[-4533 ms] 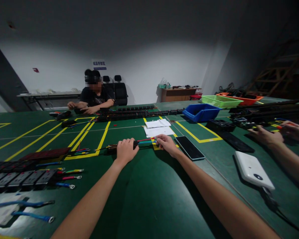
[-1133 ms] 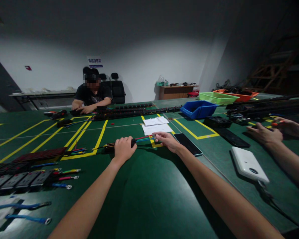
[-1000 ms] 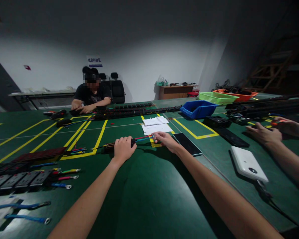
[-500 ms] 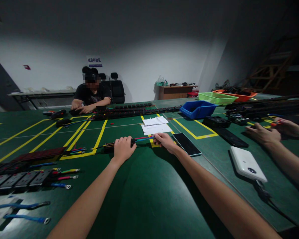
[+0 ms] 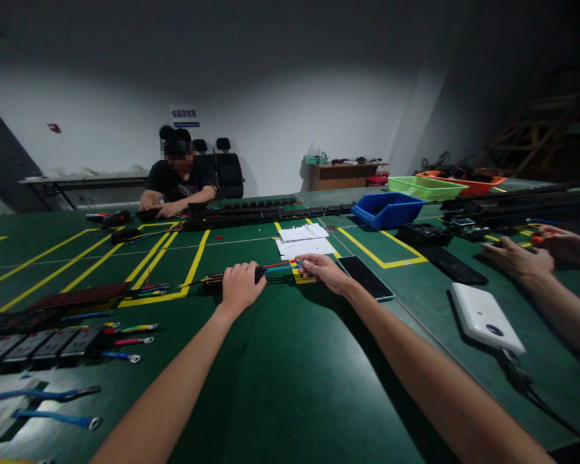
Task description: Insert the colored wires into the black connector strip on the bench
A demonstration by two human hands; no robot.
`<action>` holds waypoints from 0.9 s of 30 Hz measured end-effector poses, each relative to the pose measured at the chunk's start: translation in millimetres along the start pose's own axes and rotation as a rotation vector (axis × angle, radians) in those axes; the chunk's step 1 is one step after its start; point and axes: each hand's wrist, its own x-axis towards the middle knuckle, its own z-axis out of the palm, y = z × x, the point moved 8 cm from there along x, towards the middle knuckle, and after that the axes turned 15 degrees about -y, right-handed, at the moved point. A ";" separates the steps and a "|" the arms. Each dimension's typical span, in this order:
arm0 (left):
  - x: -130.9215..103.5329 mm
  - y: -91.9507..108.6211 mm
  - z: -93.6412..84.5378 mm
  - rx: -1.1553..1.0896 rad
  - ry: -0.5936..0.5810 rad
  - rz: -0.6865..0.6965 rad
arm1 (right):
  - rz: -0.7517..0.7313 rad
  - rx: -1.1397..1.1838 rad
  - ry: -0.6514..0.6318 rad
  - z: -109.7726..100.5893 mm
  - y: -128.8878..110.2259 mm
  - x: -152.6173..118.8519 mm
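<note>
My left hand [image 5: 241, 285] is wrapped over a dark, bar-shaped electrical part [image 5: 213, 283] just above the green table [image 5: 270, 386]. Red and blue wires [image 5: 278, 266] run out of its right end. The fingers of my right hand [image 5: 323, 270] are pinched on the ends of these wires, where a metal tip shows. Thin wires also leave the part's left end. Beside my right hand lies a dark-screened phone [image 5: 366, 278]. White papers [image 5: 303, 241] rest on the table beyond the wires.
Socket strips with lugged wires [image 5: 43, 345] lie at left. A white device [image 5: 486, 317] with a black cable sits at right, near a co-worker's hands [image 5: 524, 258]. A blue bin [image 5: 387, 211] stands farther back. Another person [image 5: 178, 180] works across the table.
The view has shifted slightly. My hands keep the same hold on the dark part and its wires, the right fingers moving a little at the wire ends.
</note>
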 end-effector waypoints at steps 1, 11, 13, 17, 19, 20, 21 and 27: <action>0.0 0.0 0.2 -0.008 -0.002 0.004 | 0.005 0.008 -0.015 0.2 -0.6 -0.6; 0.5 -1.3 1.2 -0.025 -0.009 0.005 | 0.018 0.036 -0.021 3.2 -3.9 -1.5; 0.6 -1.5 1.2 -0.033 -0.014 0.003 | 0.016 0.023 -0.008 3.4 -4.4 -1.2; -0.1 -0.9 -0.3 -0.024 -0.009 0.003 | 0.025 -0.006 0.025 3.2 -4.3 -0.7; -0.6 -0.7 -0.7 -0.009 -0.006 0.000 | 0.031 -0.016 0.041 3.1 -3.4 -0.5; -0.8 -0.5 -0.8 -0.004 -0.005 0.000 | 0.033 -0.021 0.051 2.7 -2.7 -0.6; -0.9 -0.2 -0.8 -0.002 -0.005 0.002 | 0.033 -0.024 0.062 2.1 -2.1 -0.6; -1.1 0.1 -1.4 0.010 0.000 -0.005 | -0.011 -0.078 0.107 -3.2 -1.5 -1.0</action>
